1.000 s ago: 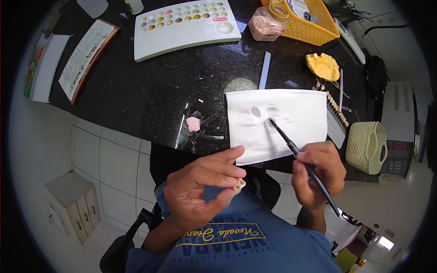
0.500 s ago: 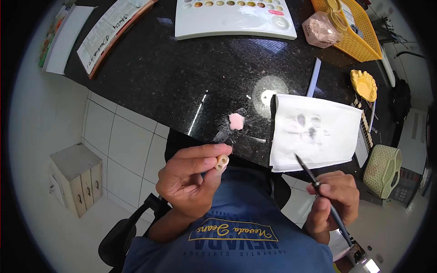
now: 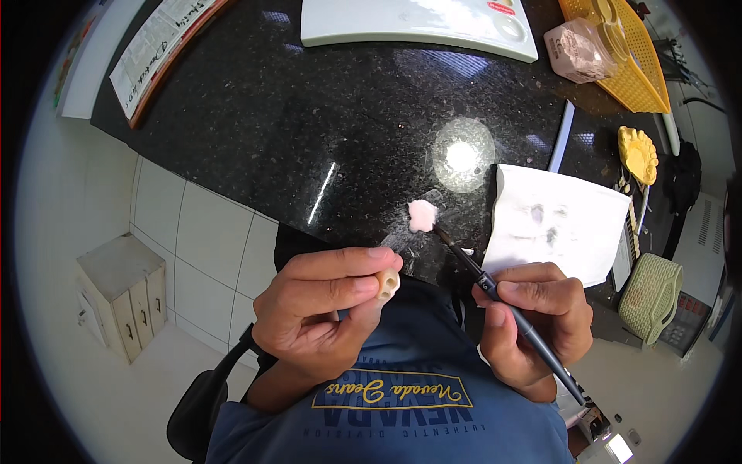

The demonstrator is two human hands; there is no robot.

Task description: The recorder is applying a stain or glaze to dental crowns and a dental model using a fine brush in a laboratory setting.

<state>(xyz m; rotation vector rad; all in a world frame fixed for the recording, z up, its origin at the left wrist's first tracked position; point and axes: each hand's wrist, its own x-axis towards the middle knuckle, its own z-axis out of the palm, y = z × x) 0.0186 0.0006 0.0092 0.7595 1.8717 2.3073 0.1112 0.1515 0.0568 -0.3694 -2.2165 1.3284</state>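
Observation:
My left hand pinches a small cream-coloured dental bridge between thumb and fingertips; its hollow openings show. Held like a pen in my right hand is a dark fine-tipped brush, its handle slanting down to the lower right. The brush tip is at the right edge of a small pink mound of paste or powder on the black speckled counter; whether it touches is hard to tell. Pale smears surround the mound. A folded white cloth or paper with grey stains lies to the right.
A light blue stick lies beyond the cloth. Farther right are a yellow dental cast and a pale green woven basket. A white palette box, a jar of pink powder and a yellow basket stand at the back.
My right hand has brought the brush leftward from over the cloth to the pink mound. My left hand still holds the dental bridge. The whole view has shifted slightly.

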